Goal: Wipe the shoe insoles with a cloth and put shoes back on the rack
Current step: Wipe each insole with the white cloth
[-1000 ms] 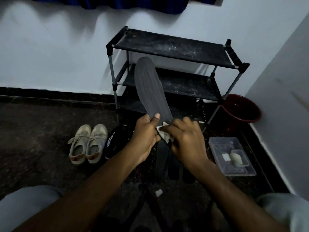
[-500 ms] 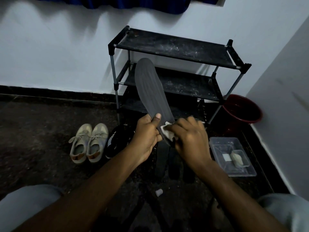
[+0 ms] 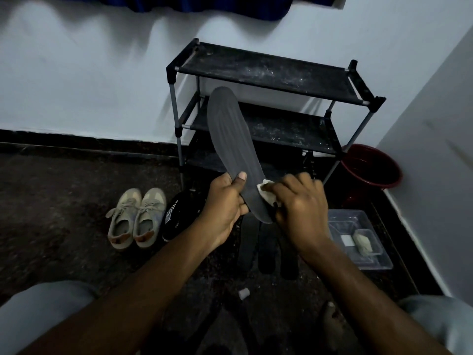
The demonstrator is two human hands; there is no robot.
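Observation:
A long dark grey insole (image 3: 231, 139) stands tilted in front of the black shoe rack (image 3: 268, 73). My left hand (image 3: 225, 203) grips its lower end, thumb on the front face. My right hand (image 3: 297, 203) pinches a small white cloth (image 3: 266, 192) against the insole's right edge near the heel. A pair of beige sneakers (image 3: 137, 217) sits on the floor to the left, a black shoe (image 3: 179, 213) beside them. Several dark insoles (image 3: 266, 247) lie on the floor under my hands.
A clear plastic tray (image 3: 368, 252) holding a small tub lies at the right. A dark red bucket (image 3: 371, 170) stands in the corner by the wall. A small white cap (image 3: 244, 293) lies on the dark floor. My knees frame the bottom corners.
The cloth in my right hand has slid slightly up the heel end of the insole. My left hand keeps the same grip.

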